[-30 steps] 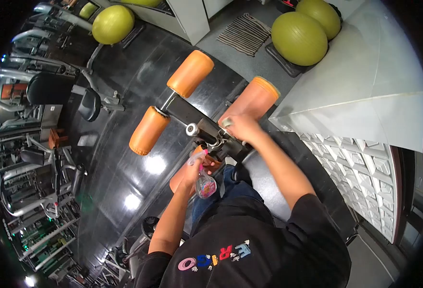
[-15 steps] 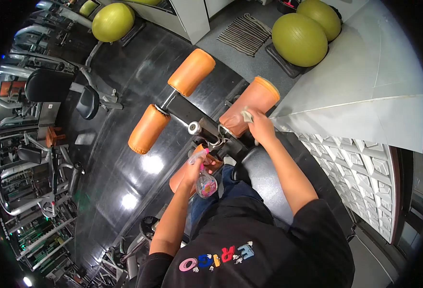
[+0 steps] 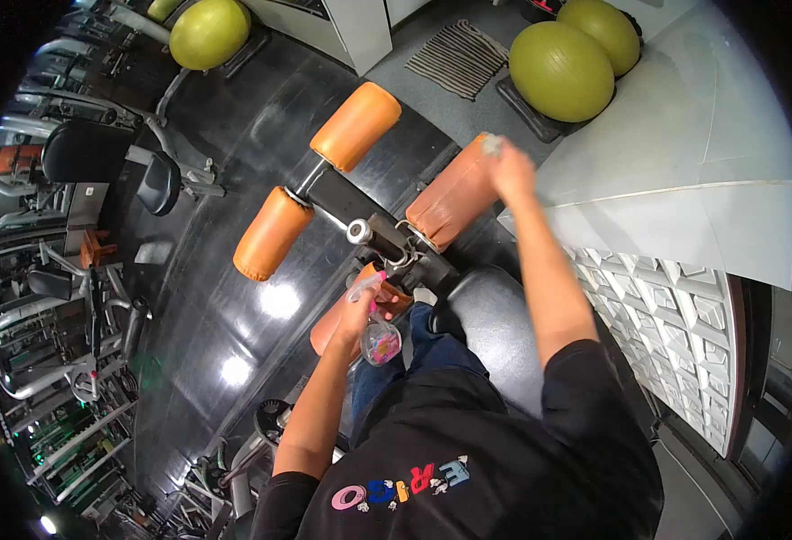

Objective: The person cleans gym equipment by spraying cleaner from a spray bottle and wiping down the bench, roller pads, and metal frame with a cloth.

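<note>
- Orange covering wraps the right-hand roller pad, which angles up and away from the machine's black frame, beside the grey counter.
- My right hand, blurred, closes around a pale cloth at that pad's far end; the exact placing of my fingers I cannot tell.
- My left hand grips a clear spray bottle with a pink-and-clear head, just above the lower orange pad.
- Two more orange pads sit at the frame's far end, one on either side of a metal bar.
- A black padded seat lies just right of my jeans.
- Farther out, green exercise balls stand near a striped mat; gym machines line the left side of the dark, glossy floor.
</note>
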`<action>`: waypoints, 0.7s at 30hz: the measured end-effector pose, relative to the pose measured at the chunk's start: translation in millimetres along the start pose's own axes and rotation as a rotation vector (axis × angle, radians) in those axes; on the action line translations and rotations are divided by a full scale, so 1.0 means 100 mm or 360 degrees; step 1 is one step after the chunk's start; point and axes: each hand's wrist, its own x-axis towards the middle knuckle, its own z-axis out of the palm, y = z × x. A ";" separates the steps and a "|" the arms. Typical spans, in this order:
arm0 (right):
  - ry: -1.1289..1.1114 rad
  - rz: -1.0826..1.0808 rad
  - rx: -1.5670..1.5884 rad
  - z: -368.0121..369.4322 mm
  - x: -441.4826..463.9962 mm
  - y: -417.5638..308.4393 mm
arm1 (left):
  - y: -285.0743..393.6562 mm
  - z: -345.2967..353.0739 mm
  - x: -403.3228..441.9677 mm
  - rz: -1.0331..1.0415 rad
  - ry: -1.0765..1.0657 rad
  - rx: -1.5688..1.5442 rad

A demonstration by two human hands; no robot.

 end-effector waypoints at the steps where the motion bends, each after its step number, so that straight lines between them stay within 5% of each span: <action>1: -0.0029 0.0052 -0.0061 0.12 -0.24 -0.16 | -0.01 0.00 0.01 0.0005 0.0001 -0.0013; 5: -0.0319 -0.0291 0.0103 0.70 -1.43 -0.25 | -0.05 -0.05 0.07 0.0030 -0.0036 -0.0026; 7: -0.0367 -0.0081 0.0661 0.81 -1.71 -0.11 | -0.05 -0.04 0.05 0.0031 -0.0055 -0.0037; 9: -0.0686 -0.0048 0.0518 0.43 -1.47 -0.14 | 0.01 -0.04 0.03 0.0048 -0.0054 -0.0043; 12: -0.0236 -0.0163 0.0699 0.14 -0.88 -0.06 | 0.04 -0.02 0.01 0.0030 -0.0067 0.0029; 18: 0.0173 -0.0172 0.0067 -0.32 0.30 -0.30 | -0.01 -0.07 0.03 0.0056 -0.0094 0.0078; 20: -0.0238 -0.0021 -0.0364 -0.04 0.39 -0.34 | -0.02 -0.06 0.03 0.0031 -0.0091 0.0073; 21: -0.0388 -0.0210 -0.0549 0.34 0.34 -0.23 | 0.00 -0.06 0.03 0.0009 -0.0089 0.0069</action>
